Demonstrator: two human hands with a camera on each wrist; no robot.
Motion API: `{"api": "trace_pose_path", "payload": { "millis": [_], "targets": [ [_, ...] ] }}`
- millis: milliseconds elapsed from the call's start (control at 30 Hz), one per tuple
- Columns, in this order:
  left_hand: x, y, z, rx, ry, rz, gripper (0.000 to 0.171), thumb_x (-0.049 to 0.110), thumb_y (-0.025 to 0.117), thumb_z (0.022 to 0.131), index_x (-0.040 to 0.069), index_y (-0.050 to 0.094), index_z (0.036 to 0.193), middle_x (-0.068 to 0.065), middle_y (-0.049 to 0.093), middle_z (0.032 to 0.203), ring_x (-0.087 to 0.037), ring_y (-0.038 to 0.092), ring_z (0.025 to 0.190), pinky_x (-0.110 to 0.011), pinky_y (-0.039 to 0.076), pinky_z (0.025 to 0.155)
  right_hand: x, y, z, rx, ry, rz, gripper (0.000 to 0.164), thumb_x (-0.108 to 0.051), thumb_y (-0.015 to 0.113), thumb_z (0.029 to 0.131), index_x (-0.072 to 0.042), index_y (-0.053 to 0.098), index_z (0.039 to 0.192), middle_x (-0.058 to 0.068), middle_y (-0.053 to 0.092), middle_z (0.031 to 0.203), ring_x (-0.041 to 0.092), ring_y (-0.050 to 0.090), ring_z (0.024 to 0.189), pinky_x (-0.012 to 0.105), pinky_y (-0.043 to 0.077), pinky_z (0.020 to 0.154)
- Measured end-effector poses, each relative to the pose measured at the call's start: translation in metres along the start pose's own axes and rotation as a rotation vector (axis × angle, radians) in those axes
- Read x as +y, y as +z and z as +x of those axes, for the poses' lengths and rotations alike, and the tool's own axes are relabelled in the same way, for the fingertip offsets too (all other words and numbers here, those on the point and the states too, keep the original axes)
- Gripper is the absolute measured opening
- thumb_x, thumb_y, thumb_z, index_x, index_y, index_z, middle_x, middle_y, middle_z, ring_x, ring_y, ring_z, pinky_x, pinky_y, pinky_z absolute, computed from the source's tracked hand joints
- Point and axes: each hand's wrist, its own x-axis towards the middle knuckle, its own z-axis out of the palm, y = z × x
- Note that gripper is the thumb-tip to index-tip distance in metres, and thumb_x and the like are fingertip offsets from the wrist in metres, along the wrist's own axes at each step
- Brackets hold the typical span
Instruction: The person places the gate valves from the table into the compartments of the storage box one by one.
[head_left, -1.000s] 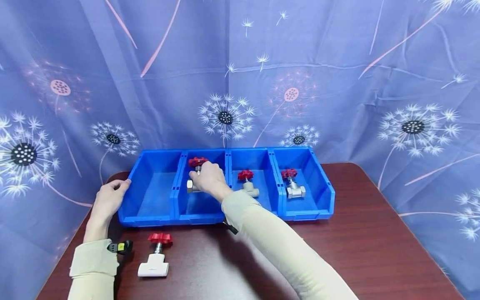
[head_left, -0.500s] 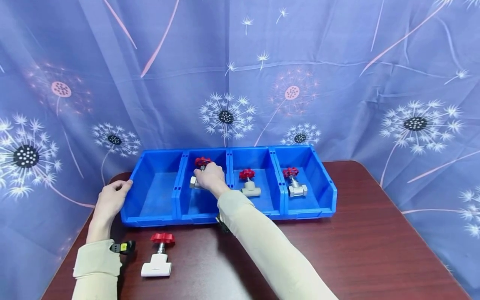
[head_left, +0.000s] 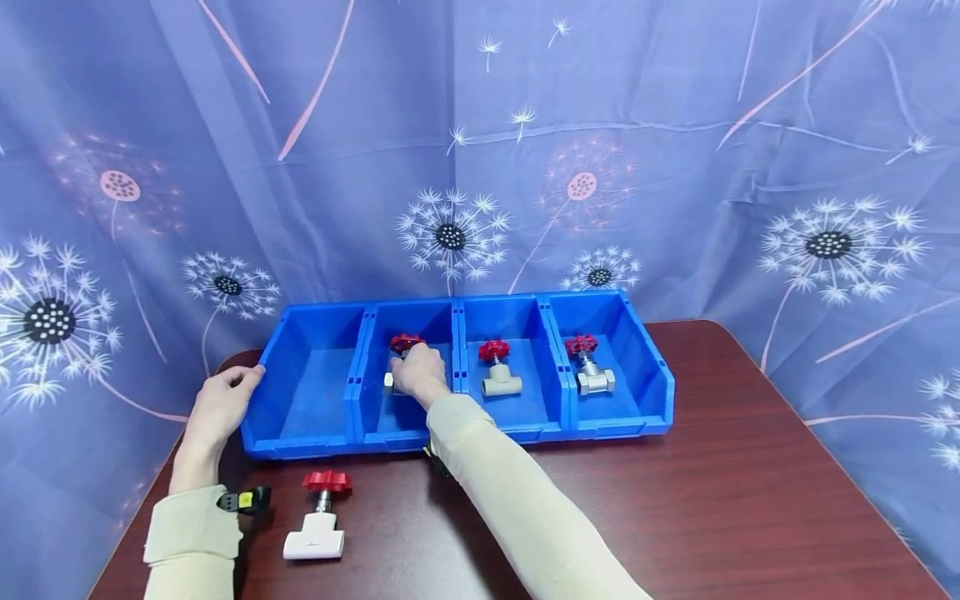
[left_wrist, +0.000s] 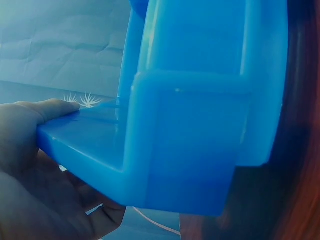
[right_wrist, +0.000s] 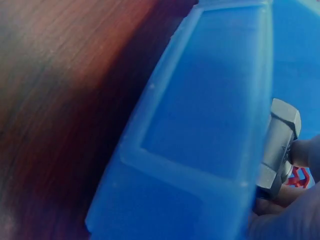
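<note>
The right hand [head_left: 420,372] holds a valve [right_wrist: 278,142] in the second bin [head_left: 396,418] from left; a slack grip might drop it. The left hand [head_left: 222,404] pinches the leftmost bin [head_left: 317,396], which might slide if released.

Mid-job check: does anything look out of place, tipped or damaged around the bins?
Only the white valve stands out: it's on the table in front of the blue bins, while the gray valve, silver valve and hand-held valve are each inside one. That may be intended. No spill or damage shows.
</note>
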Motion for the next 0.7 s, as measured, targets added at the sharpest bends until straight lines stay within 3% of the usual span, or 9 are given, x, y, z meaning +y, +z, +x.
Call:
{"api": "trace_pose_path", "payload": {
  "millis": [100, 233, 467, 700],
  "targets": [
    [-0.001, 0.0, -0.001, 0.005, -0.002, -0.004, 0.063, 0.052, 0.037, 0.102, -0.003, 0.059, 0.123, -0.03, 0.054, 0.125, -0.043, 0.052, 0.106, -0.047, 0.042, 0.079, 0.002, 0.006, 0.004, 0.008, -0.001, -0.035, 0.029, -0.035, 0.064, 0.093, -0.009, 0.069, 0.08, 0.011, 0.068, 0.084, 0.027, 0.064, 0.077, 0.039, 0.052, 0.069],
    [0.0, 0.0, -0.001, 0.014, 0.006, -0.001, 0.062, 0.052, 0.038, 0.101, -0.001, 0.06, 0.121, -0.029, 0.055, 0.124, -0.042, 0.052, 0.105, -0.045, 0.042, 0.079, 0.005, 0.012, 0.009, 0.007, 0.027, -0.052, 0.029, -0.035, 0.065, 0.093, -0.009, 0.072, 0.084, 0.01, 0.068, 0.086, 0.026, 0.064, 0.078, 0.039, 0.052, 0.069],
    [-0.001, -0.001, -0.002, 0.009, 0.009, -0.006, 0.063, 0.053, 0.037, 0.102, -0.003, 0.06, 0.121, -0.03, 0.054, 0.124, -0.042, 0.052, 0.106, -0.047, 0.041, 0.08, 0.008, 0.022, 0.015, 0.015, 0.021, -0.108, 0.03, -0.036, 0.063, 0.095, -0.012, 0.074, 0.082, 0.011, 0.071, 0.097, 0.03, 0.066, 0.091, 0.041, 0.052, 0.079],
    [-0.004, 0.0, -0.004, 0.006, 0.003, -0.015, 0.063, 0.052, 0.036, 0.102, -0.003, 0.059, 0.122, -0.03, 0.053, 0.126, -0.043, 0.051, 0.108, -0.051, 0.041, 0.083, 0.011, 0.031, 0.015, 0.037, 0.034, -0.117, 0.027, -0.035, 0.061, 0.095, -0.011, 0.074, 0.092, 0.012, 0.069, 0.105, 0.031, 0.059, 0.101, 0.046, 0.047, 0.089]
  ]
}}
